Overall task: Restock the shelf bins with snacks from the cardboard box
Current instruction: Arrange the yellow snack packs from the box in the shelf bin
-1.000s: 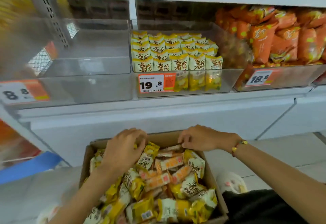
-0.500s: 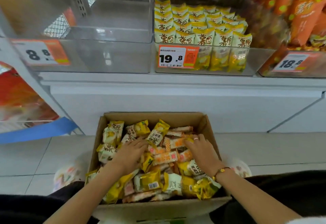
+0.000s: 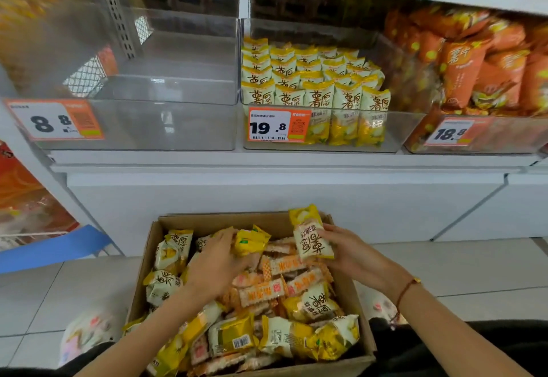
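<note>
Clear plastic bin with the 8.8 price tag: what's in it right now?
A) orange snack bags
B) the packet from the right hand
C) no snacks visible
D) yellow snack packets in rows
C: the clear plastic bin with the 8.8 price tag shows only its bare floor and walls.

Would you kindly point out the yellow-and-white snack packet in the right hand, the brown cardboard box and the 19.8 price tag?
Yellow-and-white snack packet (image 3: 312, 238): head view, on its printed white face.
Brown cardboard box (image 3: 207, 220): head view, on its far inner wall.
19.8 price tag (image 3: 268, 127): head view, on its white number panel.
</note>
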Available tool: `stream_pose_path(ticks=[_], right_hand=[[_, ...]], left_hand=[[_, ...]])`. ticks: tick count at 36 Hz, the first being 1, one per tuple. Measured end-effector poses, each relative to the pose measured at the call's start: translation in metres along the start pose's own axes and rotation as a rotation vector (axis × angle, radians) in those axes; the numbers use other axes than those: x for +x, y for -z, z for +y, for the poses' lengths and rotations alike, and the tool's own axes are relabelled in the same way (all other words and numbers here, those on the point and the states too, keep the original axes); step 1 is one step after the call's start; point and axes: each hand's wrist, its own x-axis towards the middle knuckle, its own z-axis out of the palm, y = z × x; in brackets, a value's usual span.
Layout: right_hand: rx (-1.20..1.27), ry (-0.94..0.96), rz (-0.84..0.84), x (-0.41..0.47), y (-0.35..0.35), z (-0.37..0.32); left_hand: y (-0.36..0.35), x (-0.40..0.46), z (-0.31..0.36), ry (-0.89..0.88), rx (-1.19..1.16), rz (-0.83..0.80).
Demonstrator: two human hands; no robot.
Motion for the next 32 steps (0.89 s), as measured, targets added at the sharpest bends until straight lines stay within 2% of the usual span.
stream_pose_path(ticks=[2, 4, 7, 9, 12, 14, 17, 19, 21, 24, 27, 29, 32], right_hand=[[0.169, 0.040, -0.070, -0.011, -0.006, -0.011], [0.238, 0.075, -0.112, -0.020, -0.016, -0.022], [0.301, 0.137, -0.114, -0.031, -0.028, -0.040], [0.277, 0.184, -0.107, -0.036, -0.032, -0.053], [0.099, 0.264, -0.077, -0.044, -0.039, -0.073], [-0.006, 0.320, -0.025, -0.048, -0.045, -0.088], [-0.035, 0.382, 0.079, -0.056, -0.043, -0.116], [0.000, 0.391, 0.123, -0.063, -0.033, -0.136], [0.104, 0.397, 0.086, -0.072, -0.020, -0.156], [0.254, 0.389, -0.014, -0.088, 0.002, -0.182], [0.306, 0.411, -0.032, -0.099, 0.025, -0.203], [0.207, 0.436, 0.046, -0.103, 0.034, -0.216], [-0.131, 0.508, 0.364, -0.096, 0.042, -0.234]], left_hand=[[0.013, 0.005, 0.029, 0.158, -0.448, -0.022], [0.020, 0.008, 0.052, 0.268, -0.797, -0.084], [0.031, 0.009, 0.076, 0.270, -1.012, -0.126], [0.037, 0.011, 0.088, 0.202, -1.041, -0.142], [0.047, 0.012, 0.111, 0.143, -1.064, -0.184], [0.053, 0.017, 0.122, 0.102, -1.035, -0.208], [0.068, 0.028, 0.138, -0.002, -0.951, -0.246], [0.079, 0.036, 0.152, -0.078, -0.905, -0.260], [0.092, 0.043, 0.170, -0.147, -0.879, -0.245], [0.108, 0.059, 0.195, -0.170, -0.939, -0.126], [0.120, 0.078, 0.215, -0.138, -1.017, -0.023], [0.126, 0.091, 0.224, -0.109, -1.046, 0.011], [0.126, 0.111, 0.233, -0.080, -1.062, 0.015]])
